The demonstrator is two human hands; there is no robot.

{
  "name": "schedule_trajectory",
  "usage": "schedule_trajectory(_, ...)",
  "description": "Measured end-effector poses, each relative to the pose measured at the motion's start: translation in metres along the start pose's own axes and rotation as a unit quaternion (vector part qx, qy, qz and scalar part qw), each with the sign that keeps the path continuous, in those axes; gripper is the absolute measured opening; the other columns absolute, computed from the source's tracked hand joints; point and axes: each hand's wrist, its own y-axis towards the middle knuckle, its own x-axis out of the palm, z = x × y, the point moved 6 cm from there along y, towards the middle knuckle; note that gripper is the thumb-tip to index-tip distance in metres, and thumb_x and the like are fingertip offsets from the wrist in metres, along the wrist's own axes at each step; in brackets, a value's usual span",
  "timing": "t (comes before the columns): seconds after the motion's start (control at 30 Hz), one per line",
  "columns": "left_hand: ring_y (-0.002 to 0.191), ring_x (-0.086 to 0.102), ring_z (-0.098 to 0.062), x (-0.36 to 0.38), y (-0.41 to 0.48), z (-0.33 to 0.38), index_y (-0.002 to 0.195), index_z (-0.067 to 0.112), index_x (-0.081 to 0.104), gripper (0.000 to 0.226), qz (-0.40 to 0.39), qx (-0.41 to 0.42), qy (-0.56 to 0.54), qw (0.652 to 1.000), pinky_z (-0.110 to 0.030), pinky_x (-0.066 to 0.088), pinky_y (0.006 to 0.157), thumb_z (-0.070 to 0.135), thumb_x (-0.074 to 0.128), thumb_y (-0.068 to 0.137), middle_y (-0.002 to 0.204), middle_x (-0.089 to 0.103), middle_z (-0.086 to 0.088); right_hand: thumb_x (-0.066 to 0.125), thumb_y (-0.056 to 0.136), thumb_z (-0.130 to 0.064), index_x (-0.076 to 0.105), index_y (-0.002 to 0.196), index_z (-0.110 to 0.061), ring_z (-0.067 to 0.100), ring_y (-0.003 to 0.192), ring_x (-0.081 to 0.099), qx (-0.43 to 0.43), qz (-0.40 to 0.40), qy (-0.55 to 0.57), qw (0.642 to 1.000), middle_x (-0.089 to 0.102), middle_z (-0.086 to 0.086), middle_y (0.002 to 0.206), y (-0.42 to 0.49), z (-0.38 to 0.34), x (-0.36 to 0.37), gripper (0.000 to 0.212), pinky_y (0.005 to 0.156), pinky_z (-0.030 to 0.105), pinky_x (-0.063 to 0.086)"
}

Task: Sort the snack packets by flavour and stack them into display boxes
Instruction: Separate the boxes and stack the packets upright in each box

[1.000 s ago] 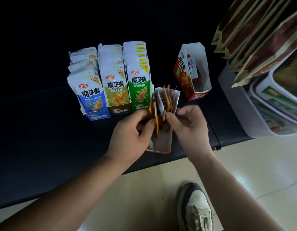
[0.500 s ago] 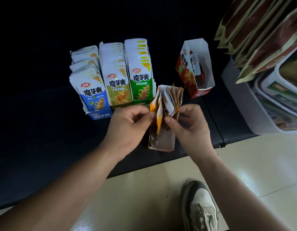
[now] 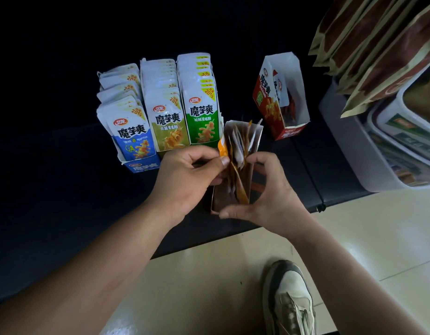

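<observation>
An orange display box (image 3: 223,199) stands on the dark bench in front of me, with several orange packets (image 3: 240,146) fanned upright in it. My left hand (image 3: 185,180) pinches the packets from the left. My right hand (image 3: 269,197) grips the box from the right, thumb at its near end and fingers on the packets. Behind stand three filled boxes: blue packets (image 3: 129,131), olive packets (image 3: 166,122) and green packets (image 3: 201,112). A red box (image 3: 269,105) at the back right holds a few red packets.
The dark bench (image 3: 64,189) has its front edge just below my hands. A grey bin (image 3: 349,146) with trays stands at the right, and large brown bags (image 3: 378,49) hang over it. My shoe (image 3: 288,301) is on the tiled floor below.
My right hand has dropped lower round the box's near end, and my left hand has slid a little higher on the packets. The fan of packets has closed up somewhat.
</observation>
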Motion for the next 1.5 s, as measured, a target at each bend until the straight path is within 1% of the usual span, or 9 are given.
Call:
schedule_trajectory(0.1, 0.084, 0.076, -0.019, -0.001, 0.001, -0.001, 0.09, 0.011, 0.075, 0.006, -0.006, 0.003, 0.012, 1.0, -0.037, 0.066, 0.076, 0.015, 0.073, 0.095, 0.086, 0.076, -0.009, 0.099, 0.063, -0.039, 0.051, 0.114, -0.026, 0.016, 0.11, 0.069, 0.013, 0.073, 0.045, 0.996, 0.068, -0.002, 0.116, 0.001, 0.001, -0.01, 0.071, 0.086, 0.044, 0.062)
schedule_trajectory(0.23, 0.083, 0.074, -0.016, -0.007, -0.003, -0.003, 0.089, 0.015, 0.066, 0.01, 0.01, 0.008, 0.019, 1.0, -0.034, 0.064, 0.072, 0.017, 0.069, 0.099, 0.09, 0.076, -0.006, 0.096, 0.067, -0.041, 0.054, 0.096, -0.016, 0.018, 0.085, 0.073, 0.07, 0.147, 0.035, 0.986, 0.073, 0.002, 0.093, 0.014, 0.007, -0.021, 0.057, 0.07, 0.042, 0.063)
schedule_trajectory(0.53, 0.075, 0.076, -0.021, -0.031, -0.011, 0.026, 0.093, 0.015, 0.058, 0.011, 0.103, 0.063, 0.013, 0.993, -0.048, 0.065, 0.066, 0.018, 0.061, 0.104, 0.091, 0.075, -0.003, 0.089, 0.076, -0.048, 0.053, 0.094, -0.019, 0.02, 0.077, 0.066, 0.106, 0.205, -0.008, 0.973, 0.066, 0.003, 0.086, 0.019, -0.004, -0.013, 0.05, 0.066, 0.044, 0.059)
schedule_trajectory(0.77, 0.085, 0.077, -0.024, -0.03, -0.014, 0.024, 0.092, 0.009, 0.058, 0.013, 0.113, 0.046, -0.028, 0.992, -0.034, 0.064, 0.066, 0.014, 0.061, 0.103, 0.094, 0.075, -0.006, 0.084, 0.087, -0.031, 0.057, 0.102, -0.027, 0.019, 0.079, 0.07, 0.081, 0.231, 0.066, 0.967, 0.069, 0.0, 0.084, -0.005, -0.013, -0.021, 0.032, 0.071, 0.051, 0.062)
schedule_trajectory(0.9, 0.091, 0.076, -0.026, -0.031, -0.014, 0.024, 0.093, 0.009, 0.058, 0.012, 0.132, 0.033, -0.081, 0.987, -0.039, 0.064, 0.07, 0.013, 0.06, 0.104, 0.096, 0.074, -0.012, 0.078, 0.092, -0.029, 0.059, 0.101, -0.021, 0.03, 0.091, 0.074, 0.091, 0.204, 0.148, 0.963, 0.071, 0.006, 0.096, -0.013, -0.022, -0.02, 0.023, 0.075, 0.059, 0.063)
schedule_trajectory(1.03, 0.09, 0.077, -0.021, -0.024, -0.022, 0.014, 0.091, 0.014, 0.06, 0.012, 0.107, 0.029, -0.059, 0.992, -0.034, 0.064, 0.07, 0.012, 0.06, 0.103, 0.093, 0.077, -0.002, 0.074, 0.095, -0.025, 0.055, 0.099, -0.003, 0.034, 0.078, 0.077, 0.119, 0.105, 0.172, 0.972, 0.073, 0.02, 0.092, -0.015, -0.04, -0.025, 0.029, 0.067, 0.056, 0.065)
schedule_trajectory(1.23, 0.094, 0.077, -0.022, -0.023, -0.023, 0.007, 0.094, 0.009, 0.06, 0.009, 0.098, 0.014, -0.052, 0.994, -0.031, 0.064, 0.069, 0.011, 0.061, 0.103, 0.1, 0.078, -0.007, 0.069, 0.081, -0.071, 0.071, 0.079, -0.005, 0.023, 0.054, 0.071, 0.224, -0.028, -0.014, 0.974, 0.073, 0.01, 0.064, -0.02, -0.05, -0.016, 0.066, 0.054, 0.037, 0.06)
schedule_trajectory(1.4, 0.079, 0.075, -0.011, -0.026, -0.02, 0.015, 0.095, 0.015, 0.058, 0.01, 0.114, 0.032, -0.007, 0.993, -0.026, 0.06, 0.058, 0.019, 0.059, 0.104, 0.091, 0.077, 0.003, 0.073, 0.094, -0.027, 0.071, 0.077, -0.001, 0.02, 0.05, 0.071, 0.234, -0.019, -0.022, 0.972, 0.072, 0.011, 0.061, -0.018, -0.061, -0.018, 0.031, 0.05, 0.029, 0.06)
schedule_trajectory(1.5, 0.078, 0.073, -0.006, -0.031, -0.017, 0.03, 0.096, 0.021, 0.059, 0.009, 0.132, 0.043, 0.004, 0.99, -0.02, 0.054, 0.057, 0.023, 0.059, 0.105, 0.09, 0.076, 0.001, 0.071, 0.095, -0.022, 0.068, 0.078, 0.0, 0.021, 0.049, 0.071, 0.224, -0.017, -0.059, 0.973, 0.071, 0.011, 0.058, -0.02, -0.076, -0.038, 0.028, 0.048, 0.027, 0.059)
